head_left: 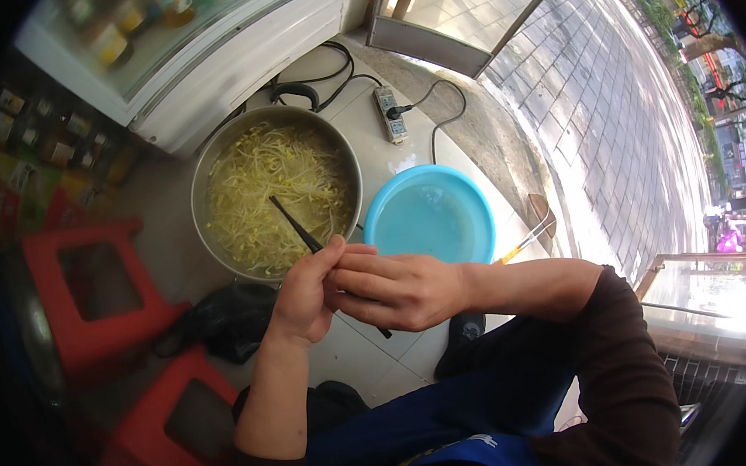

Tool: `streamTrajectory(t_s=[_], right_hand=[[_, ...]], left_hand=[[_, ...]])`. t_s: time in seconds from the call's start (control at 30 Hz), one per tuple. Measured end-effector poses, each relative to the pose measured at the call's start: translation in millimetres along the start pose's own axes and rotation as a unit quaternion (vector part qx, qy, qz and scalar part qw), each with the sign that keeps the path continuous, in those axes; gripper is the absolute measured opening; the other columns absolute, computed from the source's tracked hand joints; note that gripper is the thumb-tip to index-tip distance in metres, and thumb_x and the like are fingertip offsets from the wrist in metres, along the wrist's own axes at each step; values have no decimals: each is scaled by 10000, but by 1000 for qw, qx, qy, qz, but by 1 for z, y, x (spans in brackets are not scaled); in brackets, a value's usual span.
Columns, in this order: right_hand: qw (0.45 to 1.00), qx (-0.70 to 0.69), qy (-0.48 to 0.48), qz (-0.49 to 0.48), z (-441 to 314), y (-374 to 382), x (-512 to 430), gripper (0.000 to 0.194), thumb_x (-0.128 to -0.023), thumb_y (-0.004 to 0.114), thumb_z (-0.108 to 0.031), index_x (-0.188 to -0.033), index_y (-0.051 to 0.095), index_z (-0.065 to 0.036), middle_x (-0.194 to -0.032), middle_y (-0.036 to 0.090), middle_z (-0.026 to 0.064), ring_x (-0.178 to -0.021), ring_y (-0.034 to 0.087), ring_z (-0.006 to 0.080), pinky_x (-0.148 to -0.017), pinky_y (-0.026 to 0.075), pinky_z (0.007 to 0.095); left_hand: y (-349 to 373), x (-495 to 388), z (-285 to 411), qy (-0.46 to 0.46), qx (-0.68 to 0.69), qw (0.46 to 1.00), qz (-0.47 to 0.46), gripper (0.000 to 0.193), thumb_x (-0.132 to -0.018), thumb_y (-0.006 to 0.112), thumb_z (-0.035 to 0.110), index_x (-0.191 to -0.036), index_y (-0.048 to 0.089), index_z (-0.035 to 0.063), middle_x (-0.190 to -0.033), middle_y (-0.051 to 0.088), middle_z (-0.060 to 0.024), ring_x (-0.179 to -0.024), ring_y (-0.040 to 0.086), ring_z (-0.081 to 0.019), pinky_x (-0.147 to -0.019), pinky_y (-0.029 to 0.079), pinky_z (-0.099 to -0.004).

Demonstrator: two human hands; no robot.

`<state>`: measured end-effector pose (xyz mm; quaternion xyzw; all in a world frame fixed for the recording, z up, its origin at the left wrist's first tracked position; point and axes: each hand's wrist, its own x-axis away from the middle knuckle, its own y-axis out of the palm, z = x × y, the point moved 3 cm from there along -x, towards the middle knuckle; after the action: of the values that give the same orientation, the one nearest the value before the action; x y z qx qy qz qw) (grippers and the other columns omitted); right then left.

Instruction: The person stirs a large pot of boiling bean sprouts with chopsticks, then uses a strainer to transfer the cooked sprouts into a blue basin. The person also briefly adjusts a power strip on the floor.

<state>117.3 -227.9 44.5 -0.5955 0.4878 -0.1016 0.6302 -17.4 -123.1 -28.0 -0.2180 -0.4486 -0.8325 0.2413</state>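
My left hand (306, 297) is closed around a pair of dark chopsticks (298, 226). Their tips point over a wide metal pot (200, 228) of bean sprouts (269, 169) in liquid, and the other ends emerge below my right hand (404, 290). The fingers of my right hand meet those of my left, just past the pot's near edge. Whether the right fingers also grip the chopsticks or pinch something small is hidden. Right of the pot stands a light-blue plastic basin (431, 218) with clear liquid, partly behind my right hand and wrist.
A plugged-in power strip (390, 114) and black cables lie on the tiles behind the basin. Two red plastic stools (92, 334) and a black plastic bag (242, 319) are at left. A white display cabinet (241, 59) stands beyond the pot. A yellow-handled tool (519, 248) lies near the doorway.
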Motion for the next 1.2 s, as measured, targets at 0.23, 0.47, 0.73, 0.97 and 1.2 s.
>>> streamTrajectory(t_s=[0.23,0.47,0.73,0.97,1.2], right_hand=[[965,32,231,-120,90,-6,94,465,-880,643,-76,-1345,662,-54,-1393,621,196,-1250,658,368,-942,601,446],[885,44,446,-122,300,44,226,304,-924,564,-39,-1174,736,-58,-1203,720,182,-1052,719,395,-898,593,485],[862,37,473,-179,397,116,243,180,-970,642,-113,-1122,711,-44,-1200,705,168,-1127,694,387,-921,579,488],[888,48,406,-210,418,136,252,160,-939,594,-110,-949,746,-61,-1021,763,157,-978,747,371,-836,608,481],[883,22,400,-243,429,143,255,156,-916,696,-189,-984,746,-58,-994,746,165,-990,723,381,-849,584,502]], left_hand=[[3,-2,12,125,-97,973,168,367,-1107,509,268,-1273,675,-14,-1067,752,-136,-864,724,-201,-780,583,-318],[54,-20,-9,46,-352,915,194,302,-1049,521,71,-1274,711,8,-938,743,-98,-634,618,-106,-585,505,-268],[89,-144,-32,12,-484,852,198,298,-1013,540,74,-1243,725,42,-1023,749,-125,-763,703,-200,-597,568,-356],[98,-228,-38,-23,-897,434,83,133,-936,623,103,-987,726,36,-956,737,-167,-881,751,-348,-730,610,-470],[84,-327,-27,69,-891,432,121,136,-939,634,83,-1012,723,10,-1088,721,-148,-1023,716,-316,-835,628,-433]])
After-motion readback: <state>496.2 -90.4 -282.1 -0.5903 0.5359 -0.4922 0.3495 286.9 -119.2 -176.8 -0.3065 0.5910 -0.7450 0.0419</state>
